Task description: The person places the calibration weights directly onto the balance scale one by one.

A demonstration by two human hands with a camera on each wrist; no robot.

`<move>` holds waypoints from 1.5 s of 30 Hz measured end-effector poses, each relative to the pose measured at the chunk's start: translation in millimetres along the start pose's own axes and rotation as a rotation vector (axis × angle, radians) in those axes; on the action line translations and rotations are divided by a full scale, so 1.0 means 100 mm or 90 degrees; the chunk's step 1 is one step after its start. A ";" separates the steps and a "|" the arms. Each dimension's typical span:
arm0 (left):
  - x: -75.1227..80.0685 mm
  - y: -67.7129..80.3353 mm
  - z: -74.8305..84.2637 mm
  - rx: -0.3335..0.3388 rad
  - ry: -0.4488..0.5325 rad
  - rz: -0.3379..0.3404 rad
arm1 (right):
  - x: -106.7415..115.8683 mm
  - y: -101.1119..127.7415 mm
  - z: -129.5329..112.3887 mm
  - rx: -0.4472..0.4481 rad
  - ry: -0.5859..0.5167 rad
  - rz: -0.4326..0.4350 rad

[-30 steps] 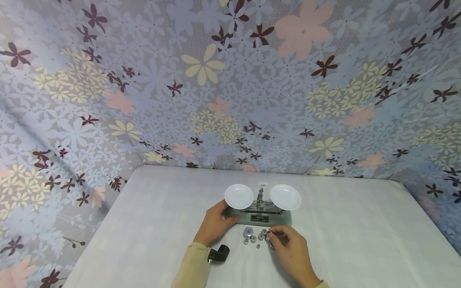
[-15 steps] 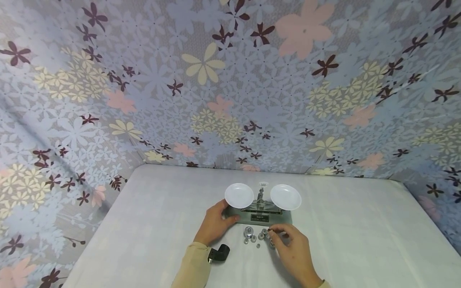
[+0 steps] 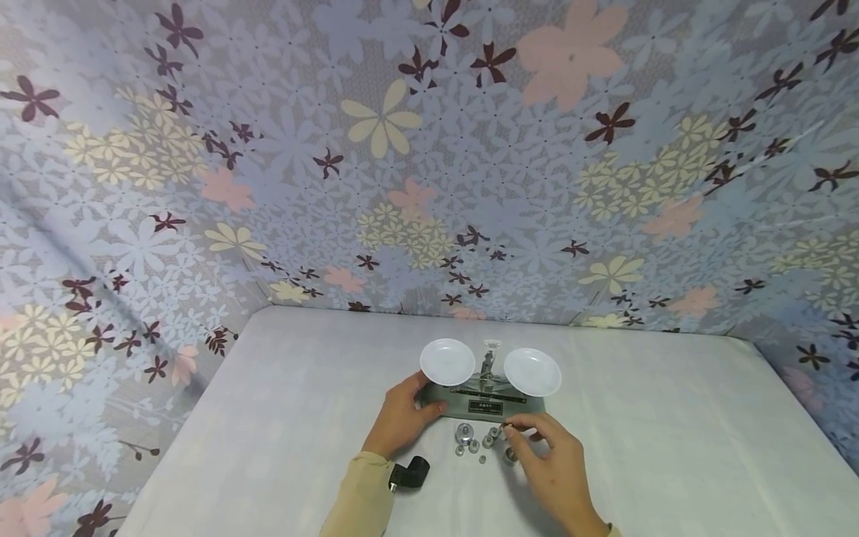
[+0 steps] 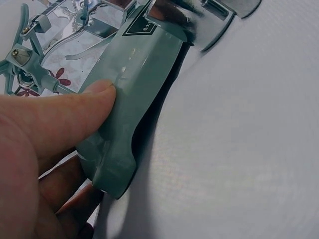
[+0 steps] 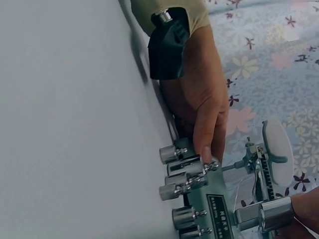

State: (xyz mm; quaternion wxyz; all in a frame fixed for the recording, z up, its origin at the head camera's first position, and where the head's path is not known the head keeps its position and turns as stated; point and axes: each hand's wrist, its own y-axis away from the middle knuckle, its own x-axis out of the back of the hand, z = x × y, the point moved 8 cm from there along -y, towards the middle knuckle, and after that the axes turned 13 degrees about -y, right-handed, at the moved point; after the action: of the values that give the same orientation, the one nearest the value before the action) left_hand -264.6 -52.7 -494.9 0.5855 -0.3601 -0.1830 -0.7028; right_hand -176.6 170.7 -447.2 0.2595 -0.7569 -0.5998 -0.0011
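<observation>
Left hand [image 3: 401, 418] grips the balance scale [image 3: 485, 403] base, steadying it. Right hand [image 3: 553, 462] pinches one metal weight [image 5: 275, 213], lifted from the near cluster [image 3: 478, 441].

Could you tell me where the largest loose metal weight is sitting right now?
In the head view, the largest weight stands on the white table just in front of the balance scale, at the left end of the small weights, between the left hand and right hand.
</observation>
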 end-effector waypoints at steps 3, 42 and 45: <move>0.00 0.00 0.00 0.002 -0.002 -0.001 | 0.01 0.00 -0.04 0.011 -0.009 0.004; -0.01 0.00 0.01 -0.004 -0.008 0.011 | 0.31 -0.22 -0.48 0.170 -0.034 0.078; -0.01 0.01 0.01 -0.006 -0.006 0.011 | 0.31 -0.26 -0.48 0.170 -0.027 0.080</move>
State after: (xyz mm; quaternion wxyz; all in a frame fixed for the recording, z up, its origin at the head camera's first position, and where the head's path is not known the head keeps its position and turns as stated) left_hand -263.7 -51.5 -494.4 0.5892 -0.3678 -0.1792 -0.6967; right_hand -177.0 183.7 -385.7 0.3447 -0.7514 -0.5515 0.1111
